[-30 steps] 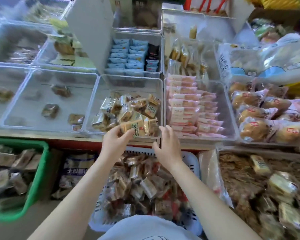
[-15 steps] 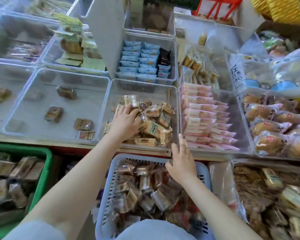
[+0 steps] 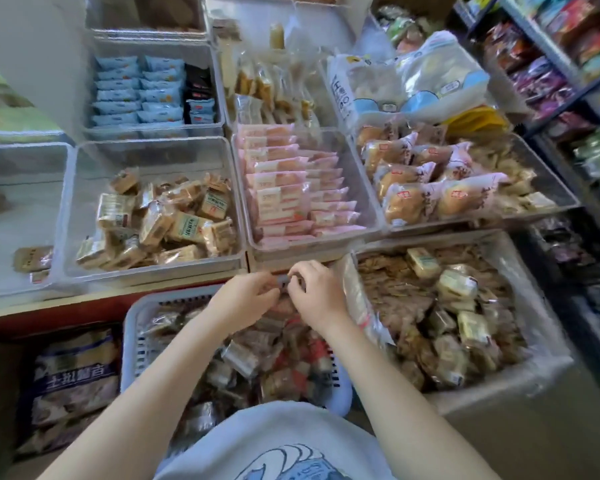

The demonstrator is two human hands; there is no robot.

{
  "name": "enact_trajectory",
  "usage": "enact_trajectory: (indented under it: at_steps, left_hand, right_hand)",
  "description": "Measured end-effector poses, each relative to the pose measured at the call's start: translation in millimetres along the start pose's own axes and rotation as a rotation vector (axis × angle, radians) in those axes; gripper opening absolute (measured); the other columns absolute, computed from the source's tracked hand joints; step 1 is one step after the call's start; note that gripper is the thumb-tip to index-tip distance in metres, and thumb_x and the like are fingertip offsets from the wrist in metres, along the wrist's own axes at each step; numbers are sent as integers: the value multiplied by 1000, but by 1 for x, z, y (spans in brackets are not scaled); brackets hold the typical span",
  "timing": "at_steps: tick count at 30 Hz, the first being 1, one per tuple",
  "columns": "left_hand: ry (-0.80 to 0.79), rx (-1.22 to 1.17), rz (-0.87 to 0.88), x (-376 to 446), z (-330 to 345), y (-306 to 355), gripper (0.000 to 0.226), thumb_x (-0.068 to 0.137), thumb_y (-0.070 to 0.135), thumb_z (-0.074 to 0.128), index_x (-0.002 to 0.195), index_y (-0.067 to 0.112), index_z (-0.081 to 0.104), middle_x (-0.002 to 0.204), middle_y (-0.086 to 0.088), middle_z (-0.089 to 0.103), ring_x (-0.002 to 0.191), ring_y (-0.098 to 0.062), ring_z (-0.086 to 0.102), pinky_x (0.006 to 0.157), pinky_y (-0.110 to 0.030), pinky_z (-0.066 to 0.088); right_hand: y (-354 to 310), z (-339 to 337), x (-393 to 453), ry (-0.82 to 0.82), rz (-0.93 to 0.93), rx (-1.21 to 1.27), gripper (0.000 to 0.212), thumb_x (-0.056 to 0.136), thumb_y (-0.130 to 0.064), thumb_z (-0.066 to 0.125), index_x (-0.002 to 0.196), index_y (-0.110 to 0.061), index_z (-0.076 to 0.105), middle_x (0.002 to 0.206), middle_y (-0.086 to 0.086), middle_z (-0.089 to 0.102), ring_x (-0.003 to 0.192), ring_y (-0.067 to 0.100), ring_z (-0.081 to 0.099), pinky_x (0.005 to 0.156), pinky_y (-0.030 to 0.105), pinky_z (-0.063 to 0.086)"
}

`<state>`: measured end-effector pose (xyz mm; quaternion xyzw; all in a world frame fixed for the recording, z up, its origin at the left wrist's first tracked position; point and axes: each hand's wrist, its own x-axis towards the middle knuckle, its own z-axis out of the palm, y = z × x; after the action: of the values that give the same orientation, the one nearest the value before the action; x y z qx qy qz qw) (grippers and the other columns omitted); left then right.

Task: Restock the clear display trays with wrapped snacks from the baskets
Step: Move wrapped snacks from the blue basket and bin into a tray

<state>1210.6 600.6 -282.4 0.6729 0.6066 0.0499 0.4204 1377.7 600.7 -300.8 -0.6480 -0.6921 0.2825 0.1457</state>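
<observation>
- Reaching into the basket [image 3: 132,327], both hands meet: left hand [image 3: 243,299] and right hand [image 3: 317,299] pinch a small wrapped snack [image 3: 284,280].
- Wrappers look light, crinkly, slippery; best pinched across the body.

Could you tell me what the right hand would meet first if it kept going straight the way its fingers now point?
The right hand points up-left at the left hand; their fingertips nearly meet over the basket, so probably that hand first, though depth is unclear.

Clear, glossy plastic tray [image 3: 66,216], its walls catching the light; the tan snacks [image 3: 184,220] inside shine in crinkly film. Pink packs [image 3: 281,188] gleam in smooth wrap. Pale slotted plastic basket [image 3: 132,327], matt. Soft matt cloth shirt [image 3: 274,441].
</observation>
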Motion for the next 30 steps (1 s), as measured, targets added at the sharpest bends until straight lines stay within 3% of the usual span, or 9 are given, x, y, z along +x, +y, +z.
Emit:
enact_trajectory:
  at_steps: [2, 5, 11, 15, 20, 23, 25, 27, 30]
  left_hand:
    - [-154, 73, 10, 5, 21, 27, 27, 103, 35, 49, 123, 25, 65, 114, 6, 68, 91, -10, 63, 76, -27, 53]
    - [-291, 147, 72, 15, 54, 71, 24, 106, 35, 44, 119, 27, 62, 99, 8, 65, 76, -6, 61, 61, -21, 47]
    - [-392, 194, 91, 27, 115, 128, 30, 104, 42, 44, 125, 30, 61, 116, 4, 68, 95, -17, 68, 87, -39, 57]
    - [-432, 208, 93, 28, 135, 149, 32, 103, 43, 46, 126, 29, 62, 120, 5, 65, 96, -16, 67, 86, -37, 57]
    - [-379, 85, 39, 30, 147, 155, 22, 102, 36, 48, 115, 33, 65, 110, 6, 69, 92, -14, 69, 85, -36, 57]
    - [-285, -169, -58, 34, 149, 155, 22, 100, 27, 52, 113, 26, 69, 99, 7, 73, 87, -10, 71, 90, -38, 56]
    - [-244, -422, -127, 33, 145, 156, 22, 99, 25, 55, 116, 24, 69, 101, 2, 75, 89, -13, 72, 91, -38, 57]
    - [-232, -737, -150, 29, 136, 154, 28, 97, 27, 62, 125, 26, 63, 111, -2, 72, 98, -17, 72, 91, -39, 58]
    - [-194, -951, -78, 25, 116, 141, 55, 83, 37, 76, 135, 33, 55, 124, -1, 66, 110, -17, 68, 91, -38, 57]
  right_hand:
    - [45, -22, -27, -43, 203, -23, 20, 99, -22, 47, 89, -11, 60, 83, 5, 58, 76, 25, 54, 61, 34, 38]
    - [124, -54, -72, 80, 453, -194, 16, 97, -22, 51, 89, -12, 61, 96, 11, 65, 92, 33, 60, 69, 36, 41]
    - [232, -91, -138, 33, 962, -417, 48, 96, -35, 59, 141, -31, 42, 139, 12, 42, 124, 32, 47, 97, 41, 41]
    - [257, -88, -142, -108, 971, -284, 66, 97, -44, 57, 152, -38, 21, 136, 14, 43, 114, 33, 56, 95, 42, 43]
    - [237, -94, -138, 85, 905, 253, 69, 93, -46, 55, 148, -36, 15, 114, 2, 60, 88, 25, 62, 68, 35, 44]
    - [216, -105, -128, 156, 829, 781, 60, 85, -48, 58, 130, -16, 34, 109, 7, 59, 82, 21, 57, 68, 34, 40]
    - [204, -110, -113, 114, 822, 1225, 66, 74, -43, 61, 124, -2, 45, 102, 20, 64, 82, 29, 60, 64, 34, 42]
    - [184, -118, -98, 42, 791, 1504, 40, 87, -30, 51, 114, 0, 58, 94, 21, 65, 77, 26, 60, 62, 33, 40]
    - [153, -121, -75, -124, 697, 1464, 35, 99, -28, 43, 90, -8, 70, 82, 13, 67, 69, 20, 58, 57, 28, 40]
